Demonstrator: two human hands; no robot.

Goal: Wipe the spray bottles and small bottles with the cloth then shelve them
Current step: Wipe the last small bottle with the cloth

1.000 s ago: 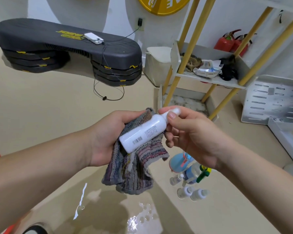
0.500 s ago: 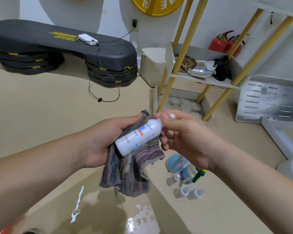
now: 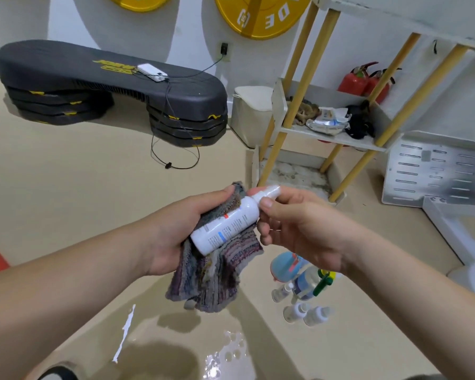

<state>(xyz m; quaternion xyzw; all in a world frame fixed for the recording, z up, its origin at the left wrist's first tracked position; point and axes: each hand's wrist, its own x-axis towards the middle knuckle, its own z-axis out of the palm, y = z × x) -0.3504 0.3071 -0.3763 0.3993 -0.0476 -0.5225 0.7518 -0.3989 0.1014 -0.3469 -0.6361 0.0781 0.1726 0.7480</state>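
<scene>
A white bottle (image 3: 225,226) tilted against a striped cloth (image 3: 214,272)
Cap up-right, label showing; the bunched cloth hangs beneath it. Below-right of it, a blue spray bottle (image 3: 283,267) and small clear bottles (image 3: 307,314) cluster on the floor.

Bottle (image 3: 225,224), centre: smooth white plastic with a faint gloss; cloth (image 3: 217,275) under it: rough striped woven fabric; step platform (image 3: 107,80), upper left: matt black ribbed plastic; shelf poles (image 3: 299,97), upper right: yellow wood; floor (image 3: 66,174): smooth, glossy at lower centre.

Far left, a black step platform (image 3: 107,78) carries a white power bank (image 3: 152,72). Yellow discs (image 3: 261,17) hang on the far wall. Red extinguishers (image 3: 354,80) stand far right.
</scene>
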